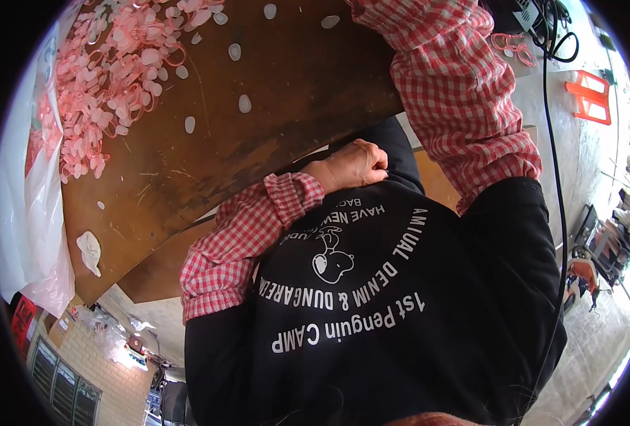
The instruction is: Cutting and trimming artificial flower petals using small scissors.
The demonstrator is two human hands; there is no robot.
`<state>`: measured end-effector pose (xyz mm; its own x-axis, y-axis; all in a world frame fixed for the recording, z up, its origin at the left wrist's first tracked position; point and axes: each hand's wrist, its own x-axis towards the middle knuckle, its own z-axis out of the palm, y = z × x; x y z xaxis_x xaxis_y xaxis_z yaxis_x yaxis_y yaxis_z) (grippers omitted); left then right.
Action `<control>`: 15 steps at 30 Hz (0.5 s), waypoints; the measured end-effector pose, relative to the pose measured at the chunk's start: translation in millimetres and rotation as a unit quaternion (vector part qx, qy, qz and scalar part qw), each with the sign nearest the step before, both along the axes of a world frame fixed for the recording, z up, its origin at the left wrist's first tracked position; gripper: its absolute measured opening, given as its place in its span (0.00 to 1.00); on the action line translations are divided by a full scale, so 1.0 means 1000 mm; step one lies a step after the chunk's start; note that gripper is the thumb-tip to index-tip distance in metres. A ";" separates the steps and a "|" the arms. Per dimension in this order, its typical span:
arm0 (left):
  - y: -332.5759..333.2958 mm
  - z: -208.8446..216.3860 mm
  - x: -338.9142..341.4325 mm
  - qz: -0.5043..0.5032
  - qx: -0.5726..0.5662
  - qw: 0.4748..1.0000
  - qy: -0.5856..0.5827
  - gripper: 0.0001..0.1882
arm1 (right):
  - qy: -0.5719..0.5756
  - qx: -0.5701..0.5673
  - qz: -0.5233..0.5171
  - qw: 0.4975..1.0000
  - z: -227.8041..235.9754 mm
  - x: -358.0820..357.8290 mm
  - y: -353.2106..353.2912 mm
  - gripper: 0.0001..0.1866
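My left hand [354, 164] rests on my lap against the black shirt, just off the near edge of the brown table [286, 64]. Its fingers are curled in, and whatever may be inside them is hidden. The right arm [457, 92], in a red-and-white checked sleeve, reaches forward over the table's right part. Its hand lies beyond the upper edge of the picture. A heap of pink translucent plastic loops with oval tabs [116, 78] covers the table's far left. Several loose pale ovals [245, 104] are scattered between the heap and my right arm.
White plastic bags [24, 192] hang along the table's left edge. A crumpled white scrap [89, 253] lies near the left corner. Black cables [548, 106] run down at the right, beside a few pink loops [514, 48]. An orange stool [589, 97] stands on the floor beyond.
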<state>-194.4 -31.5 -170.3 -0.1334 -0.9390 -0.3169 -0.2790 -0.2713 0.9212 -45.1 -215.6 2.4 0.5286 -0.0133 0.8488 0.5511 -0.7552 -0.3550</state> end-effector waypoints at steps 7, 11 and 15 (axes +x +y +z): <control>0.002 -0.016 -0.008 0.098 -0.003 0.989 0.111 0.11 | 0.148 0.144 0.055 0.977 0.026 -0.022 0.010 0.14; 0.000 -0.013 -0.012 0.029 -0.067 0.997 0.010 0.08 | 0.096 0.014 0.009 0.995 0.009 -0.013 0.011 0.13; 0.014 0.005 -0.003 0.098 -0.124 0.987 -0.002 0.07 | 0.151 0.052 0.006 0.987 0.012 -0.017 0.011 0.12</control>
